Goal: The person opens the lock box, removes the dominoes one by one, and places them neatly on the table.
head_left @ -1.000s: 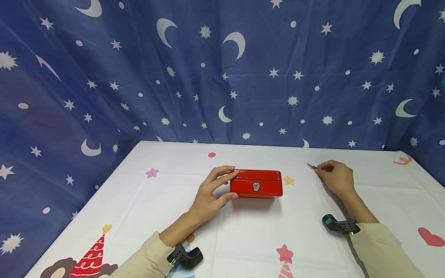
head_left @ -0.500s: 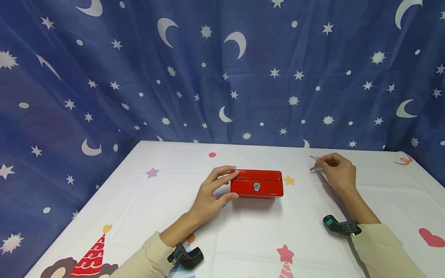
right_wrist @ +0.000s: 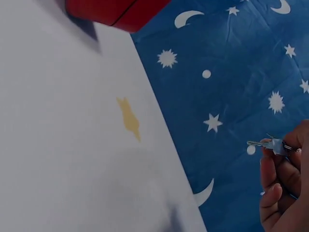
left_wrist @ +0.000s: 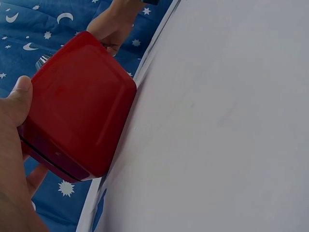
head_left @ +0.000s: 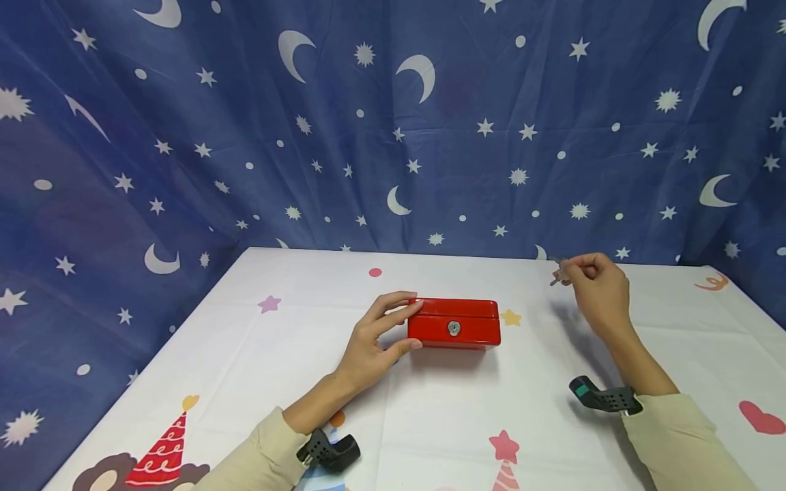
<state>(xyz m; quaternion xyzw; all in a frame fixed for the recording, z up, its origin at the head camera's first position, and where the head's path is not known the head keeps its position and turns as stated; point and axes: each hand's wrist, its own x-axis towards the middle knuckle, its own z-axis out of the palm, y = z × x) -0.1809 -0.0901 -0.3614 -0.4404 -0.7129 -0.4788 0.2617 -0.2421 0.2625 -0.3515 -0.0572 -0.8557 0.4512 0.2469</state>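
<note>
While the red box [head_left: 454, 315] sits on the white table [head_left: 442, 402], the left hand [head_left: 364, 353] holds its left end, with the thumb at the front and the fingers on top and around the side. The lid of the box is down, and a round silver lock [head_left: 454, 329] is on its front. To the right of the box and a bit behind it, the right hand [head_left: 602, 290] pinches some small keys [right_wrist: 260, 143] up above the table. A yellow star [head_left: 510, 318] is just beside the box, on the right. Behind the box, to the left, is a pink dot [head_left: 375, 272]. Farther behind the box hangs a blue curtain [head_left: 344, 150] with white moons and stars.
</note>
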